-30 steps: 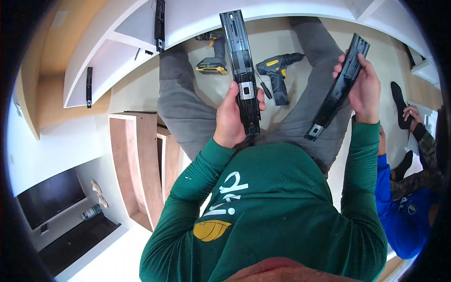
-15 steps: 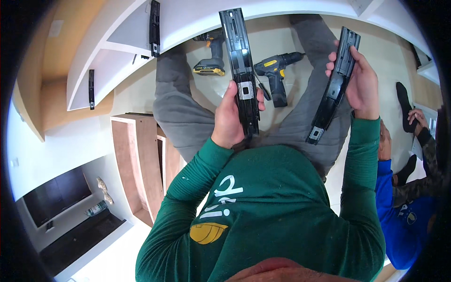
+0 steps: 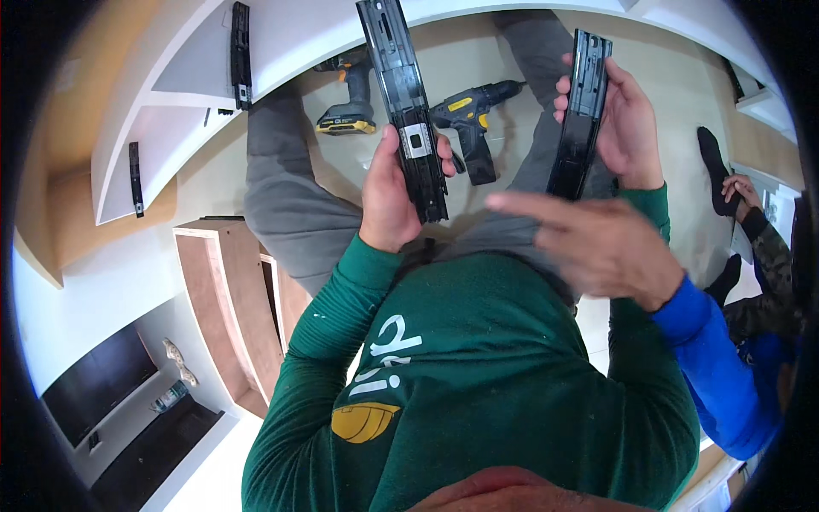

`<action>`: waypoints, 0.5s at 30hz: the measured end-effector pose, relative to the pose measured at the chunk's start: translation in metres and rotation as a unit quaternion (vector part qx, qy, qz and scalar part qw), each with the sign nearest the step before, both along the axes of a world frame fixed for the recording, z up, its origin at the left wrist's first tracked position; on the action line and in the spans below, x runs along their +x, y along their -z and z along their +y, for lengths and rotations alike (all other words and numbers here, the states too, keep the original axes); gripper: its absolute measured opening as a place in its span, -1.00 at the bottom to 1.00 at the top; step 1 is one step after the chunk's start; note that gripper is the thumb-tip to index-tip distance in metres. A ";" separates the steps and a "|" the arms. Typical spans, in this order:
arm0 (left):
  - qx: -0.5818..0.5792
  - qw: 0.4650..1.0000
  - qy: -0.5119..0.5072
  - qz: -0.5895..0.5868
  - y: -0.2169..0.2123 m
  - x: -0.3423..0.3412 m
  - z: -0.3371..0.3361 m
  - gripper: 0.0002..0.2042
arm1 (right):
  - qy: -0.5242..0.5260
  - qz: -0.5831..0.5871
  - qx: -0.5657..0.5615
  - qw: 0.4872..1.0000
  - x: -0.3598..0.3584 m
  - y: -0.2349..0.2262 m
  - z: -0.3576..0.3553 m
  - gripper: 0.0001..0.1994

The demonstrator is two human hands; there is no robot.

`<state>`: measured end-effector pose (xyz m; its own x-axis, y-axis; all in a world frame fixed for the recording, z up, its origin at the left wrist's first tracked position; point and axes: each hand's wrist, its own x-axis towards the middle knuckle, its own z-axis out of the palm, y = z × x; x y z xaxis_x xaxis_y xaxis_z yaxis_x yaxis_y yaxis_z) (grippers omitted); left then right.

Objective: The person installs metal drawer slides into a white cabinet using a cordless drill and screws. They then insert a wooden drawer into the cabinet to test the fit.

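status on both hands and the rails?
Left hand grips one black drawer rail. Right hand grips second rail. Co-worker's hand reaches across below it.

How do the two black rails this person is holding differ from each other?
The left rail shows a pale metal clip midway; the right rail looks plain black. The left rail runs past the picture's top edge and the left hand grips its lower part. The right hand cradles the right rail's upper half. Both are long, black and roughly upright.

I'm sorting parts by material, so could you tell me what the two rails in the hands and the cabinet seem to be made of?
Left rail: looks like black-coated metal, with a dull sheen and a bare silvery tab; plastic parts are possible. Right rail: same dark, slightly glossy look. Cabinet: apparently brown laminated board, with flat, even faces.
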<state>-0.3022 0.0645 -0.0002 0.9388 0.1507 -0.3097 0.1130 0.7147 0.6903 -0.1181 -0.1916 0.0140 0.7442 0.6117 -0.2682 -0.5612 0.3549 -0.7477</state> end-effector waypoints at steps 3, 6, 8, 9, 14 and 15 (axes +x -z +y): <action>-0.004 1.000 0.003 0.006 -0.001 -0.001 0.000 -0.47 | -0.001 -0.020 0.003 1.000 -0.001 -0.001 0.002 -0.46; -0.024 1.000 0.001 0.005 0.001 -0.003 0.002 -0.48 | -0.004 -0.023 0.008 1.000 -0.001 0.003 0.000 -0.46; -0.015 1.000 0.001 0.000 0.000 -0.004 0.003 -0.49 | -0.006 -0.022 0.016 1.000 -0.001 0.005 0.002 -0.46; -0.011 1.000 0.001 -0.002 0.000 -0.005 0.004 -0.49 | -0.008 -0.021 0.020 1.000 -0.001 0.006 0.001 -0.46; -0.011 1.000 -0.005 -0.011 0.000 -0.007 0.007 -0.48 | -0.005 0.020 0.024 0.999 0.001 0.011 -0.006 -0.48; -0.013 1.000 -0.008 -0.014 0.000 -0.008 0.007 -0.48 | -0.002 0.014 0.023 1.000 0.001 0.011 -0.007 -0.48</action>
<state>-0.3107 0.0713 0.0000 0.9445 0.1577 -0.2882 0.0833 0.7336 0.6745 -0.1167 -0.1981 0.0034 0.7340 0.6272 -0.2606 -0.5831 0.3852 -0.7153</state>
